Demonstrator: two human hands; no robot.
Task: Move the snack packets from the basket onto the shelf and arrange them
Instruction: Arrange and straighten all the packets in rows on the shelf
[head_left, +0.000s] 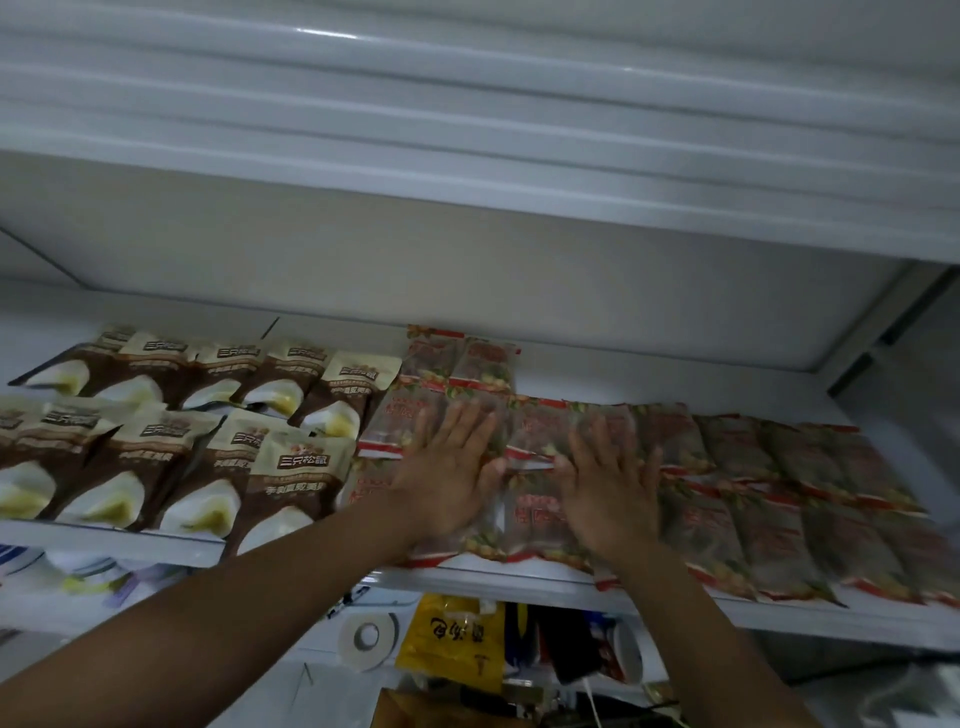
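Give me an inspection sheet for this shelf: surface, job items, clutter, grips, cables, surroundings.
Surface: white shelf, mostly covered by packets.
Job's things: red-trimmed snack packets lie flat in rows on the right; brown-and-cream packets overlap in rows on the left.
Clutter: tape roll and yellow bag on the level below.
Grips: left hand and right hand both flat, fingers straight, pressing on the red-trimmed snack packets.
Cables: thin white cord below the shelf.
Surroundings: upper shelf board overhead.
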